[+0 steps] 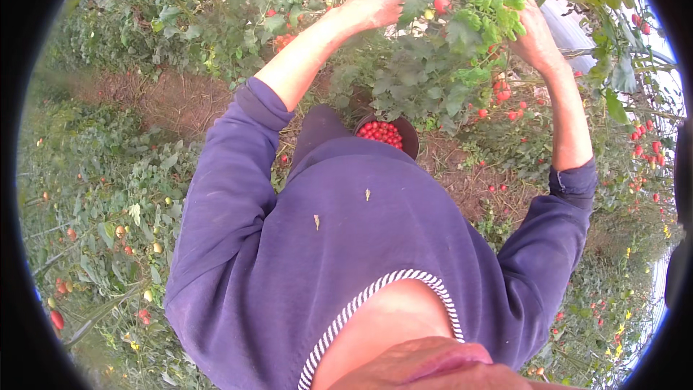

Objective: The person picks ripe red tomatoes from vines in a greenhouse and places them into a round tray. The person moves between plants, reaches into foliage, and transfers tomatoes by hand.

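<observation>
Both of my arms reach up into leafy tomato plants. My left hand (383,10) is at the top centre, its fingers partly hidden behind leaves, so its hold cannot be made out. My right hand (526,30) is at the upper right among stems and bright green leaves (495,15); its fingertips are partly covered. A ripe red tomato (442,5) hangs between the two hands, beside a small yellowish one (429,14). More red tomatoes (502,90) hang below my right hand. A dark bucket (411,138) holding many small red tomatoes (380,133) stands on the ground by my leg.
Tomato plants (124,173) with red and yellowish fruit stand on the left, more (647,146) on the right. Bare soil with dry stalks (173,100) runs between rows. Several red tomatoes lie low near the soil. Pale sheeting (566,27) shows at the upper right.
</observation>
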`<state>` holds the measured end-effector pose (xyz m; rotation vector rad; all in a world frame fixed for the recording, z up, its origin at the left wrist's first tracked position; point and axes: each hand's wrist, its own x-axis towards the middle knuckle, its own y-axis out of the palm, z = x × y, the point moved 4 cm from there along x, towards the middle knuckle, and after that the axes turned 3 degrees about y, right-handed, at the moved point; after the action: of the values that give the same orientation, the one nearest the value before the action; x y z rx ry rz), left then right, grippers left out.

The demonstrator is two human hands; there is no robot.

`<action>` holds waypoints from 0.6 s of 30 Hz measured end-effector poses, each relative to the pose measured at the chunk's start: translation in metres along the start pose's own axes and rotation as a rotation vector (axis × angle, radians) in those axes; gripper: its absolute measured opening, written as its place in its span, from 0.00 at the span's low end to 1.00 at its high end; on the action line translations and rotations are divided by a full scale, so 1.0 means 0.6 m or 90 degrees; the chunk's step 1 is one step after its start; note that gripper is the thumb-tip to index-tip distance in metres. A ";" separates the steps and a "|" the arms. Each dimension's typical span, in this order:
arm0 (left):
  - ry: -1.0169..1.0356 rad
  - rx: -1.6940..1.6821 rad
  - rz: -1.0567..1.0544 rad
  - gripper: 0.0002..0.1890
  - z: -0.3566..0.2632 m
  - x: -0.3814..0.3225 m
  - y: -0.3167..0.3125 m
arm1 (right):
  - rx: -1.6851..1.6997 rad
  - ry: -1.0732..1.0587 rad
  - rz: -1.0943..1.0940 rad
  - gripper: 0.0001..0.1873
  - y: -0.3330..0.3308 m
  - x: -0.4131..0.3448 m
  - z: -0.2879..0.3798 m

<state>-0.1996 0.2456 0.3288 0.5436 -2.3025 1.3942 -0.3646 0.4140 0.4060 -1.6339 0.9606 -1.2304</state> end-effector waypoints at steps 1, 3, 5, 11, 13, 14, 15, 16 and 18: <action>-0.004 -0.018 0.021 0.29 -0.002 0.005 0.000 | 0.005 -0.003 -0.016 0.22 -0.005 0.000 0.007; -0.016 -0.068 0.098 0.31 -0.005 0.020 -0.002 | 0.013 0.007 -0.017 0.23 0.001 -0.006 0.002; -0.001 -0.222 0.117 0.31 -0.006 0.027 0.014 | 0.008 0.037 -0.020 0.23 -0.002 -0.002 0.009; 0.161 -0.279 -0.023 0.23 -0.013 0.030 0.046 | 0.027 0.076 -0.076 0.18 0.022 -0.010 -0.007; 0.214 -0.010 -0.074 0.18 -0.005 0.033 0.053 | 0.052 0.051 -0.052 0.16 0.012 0.018 0.009; 0.263 0.165 -0.149 0.16 0.031 0.040 0.076 | 0.077 0.083 -0.013 0.17 -0.007 0.035 0.021; 0.295 0.362 -0.196 0.15 0.063 0.020 0.087 | 0.134 0.105 0.014 0.18 0.016 0.048 0.026; 0.184 0.067 -0.269 0.25 0.023 0.026 0.067 | 0.106 0.132 0.021 0.21 0.017 0.018 0.006; 0.087 -0.143 -0.033 0.23 -0.014 0.064 0.049 | 0.128 0.190 0.017 0.20 0.034 -0.010 -0.038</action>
<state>-0.2459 0.2609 0.3303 0.4212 -2.2787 1.0941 -0.3898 0.4085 0.3887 -1.2998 0.9981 -1.5301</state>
